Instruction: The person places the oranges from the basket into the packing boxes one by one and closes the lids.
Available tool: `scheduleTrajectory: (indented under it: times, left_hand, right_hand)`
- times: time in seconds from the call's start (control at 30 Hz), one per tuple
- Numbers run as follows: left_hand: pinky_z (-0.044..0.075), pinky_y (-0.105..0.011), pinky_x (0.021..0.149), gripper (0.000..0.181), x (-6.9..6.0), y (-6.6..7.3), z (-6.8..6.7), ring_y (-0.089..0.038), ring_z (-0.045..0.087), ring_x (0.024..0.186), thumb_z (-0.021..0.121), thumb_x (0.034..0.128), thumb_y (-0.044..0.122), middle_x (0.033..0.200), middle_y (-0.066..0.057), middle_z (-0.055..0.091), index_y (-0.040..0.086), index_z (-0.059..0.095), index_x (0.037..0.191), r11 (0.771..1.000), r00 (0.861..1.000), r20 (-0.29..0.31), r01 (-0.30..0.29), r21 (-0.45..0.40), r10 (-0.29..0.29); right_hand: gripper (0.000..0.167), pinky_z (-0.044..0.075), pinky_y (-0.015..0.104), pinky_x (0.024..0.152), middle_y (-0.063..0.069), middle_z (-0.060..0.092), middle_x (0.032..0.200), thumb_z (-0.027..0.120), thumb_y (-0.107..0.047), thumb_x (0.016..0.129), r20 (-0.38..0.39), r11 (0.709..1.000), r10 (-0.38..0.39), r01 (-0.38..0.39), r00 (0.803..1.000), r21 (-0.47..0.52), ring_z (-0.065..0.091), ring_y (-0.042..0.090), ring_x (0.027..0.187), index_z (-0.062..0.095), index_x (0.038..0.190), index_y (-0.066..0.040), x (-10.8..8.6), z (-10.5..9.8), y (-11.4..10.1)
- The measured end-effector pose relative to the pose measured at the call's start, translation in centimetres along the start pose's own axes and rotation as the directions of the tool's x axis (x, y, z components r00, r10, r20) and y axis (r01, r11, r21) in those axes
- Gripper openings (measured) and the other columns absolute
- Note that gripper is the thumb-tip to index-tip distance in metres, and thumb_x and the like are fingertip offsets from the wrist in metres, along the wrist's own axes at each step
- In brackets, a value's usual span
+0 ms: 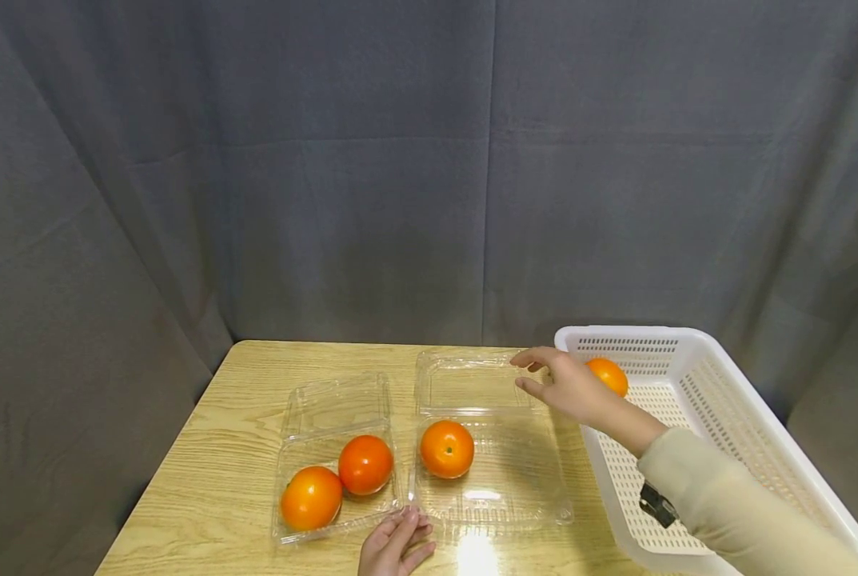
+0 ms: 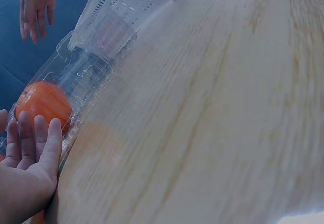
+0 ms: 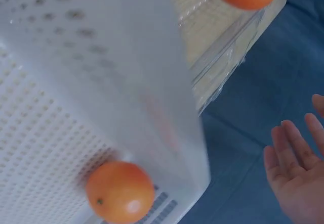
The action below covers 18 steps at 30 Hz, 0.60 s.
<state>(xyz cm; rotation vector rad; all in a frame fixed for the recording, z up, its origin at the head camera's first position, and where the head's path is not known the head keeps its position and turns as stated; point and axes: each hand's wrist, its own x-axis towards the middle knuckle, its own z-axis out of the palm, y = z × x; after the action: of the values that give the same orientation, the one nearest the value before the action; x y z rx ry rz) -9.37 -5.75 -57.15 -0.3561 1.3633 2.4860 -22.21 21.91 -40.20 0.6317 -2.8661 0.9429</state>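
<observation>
My right hand (image 1: pixel 568 386), empty with fingers spread, hovers between the white basket and the right clear plastic clamshell (image 1: pixel 515 480). That clamshell lies with its lid folded back and holds one orange-red tomato (image 1: pixel 446 450) on its left side. Beside it, the left clear clamshell (image 1: pixel 335 408) is also unfolded, with an orange tomato (image 1: pixel 311 498) and a redder tomato (image 1: pixel 366 465) inside. At the front edges where both clamshells meet, my left hand (image 1: pixel 397 544) rests its fingertips. In the left wrist view, its fingers (image 2: pixel 49 153) look nearly straight.
A white perforated basket (image 1: pixel 752 400) stands at the right of the wooden table (image 1: pixel 198 464). One tomato (image 3: pixel 120 192) lies in its far left corner. Grey curtains (image 1: pixel 357 176) hang behind and at both sides.
</observation>
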Motion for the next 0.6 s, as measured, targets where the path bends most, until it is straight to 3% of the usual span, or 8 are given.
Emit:
scheduleTrajectory:
  times: [0.23, 0.6]
  left_hand:
    - [0.059, -0.029, 0.082, 0.02, 0.0, -0.1, 0.0, -0.008, 0.067, 0.088, 0.065, 0.0983, 0.019, 0.092, 0.003, 0.069, 0.004, 0.065, 0.112, 1.0, 1.0, 0.0, -0.001, -0.001, 0.001]
    - [0.058, -0.03, 0.082, 0.025, 0.0, -0.1, 0.0, -0.008, 0.066, 0.089, 0.063, 0.0995, 0.019, 0.093, 0.003, 0.068, 0.0, 0.063, 0.115, 1.0, 1.0, 0.008, -0.009, 0.013, 0.009]
  right_hand:
    - [0.024, 0.052, 0.048, 0.087, 0.011, 0.069, 0.113, 0.066, -0.012, 0.096, -0.059, 0.999, 0.039, -0.04, 0.997, -0.015, 0.064, 0.03, 0.103, 0.067, 0.118, -0.003, -0.6, -1.5, 2.3]
    - [0.029, 0.05, 0.056, 0.091, 0.021, 0.067, 0.117, 0.064, -0.012, 0.098, -0.111, 0.989, 0.15, -0.15, 0.982, 0.009, 0.063, 0.039, 0.102, 0.065, 0.122, 0.004, -1.4, -3.7, 5.6]
